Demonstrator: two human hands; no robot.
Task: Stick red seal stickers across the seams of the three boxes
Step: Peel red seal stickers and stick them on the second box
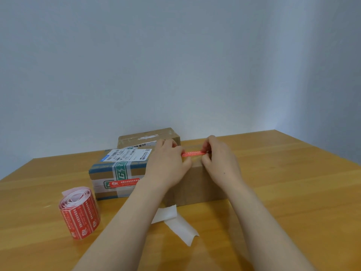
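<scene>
A plain brown box stands in the middle of the wooden table. Over its top, my left hand and my right hand each pinch one end of a red seal sticker, stretched flat between them. To the left stands a taped box with a shipping label and a red sticker on its front seam. A third brown box sits behind it. A roll of red stickers stands at the near left.
White backing strips lie on the table just in front of the plain box. A pale wall rises behind the far table edge.
</scene>
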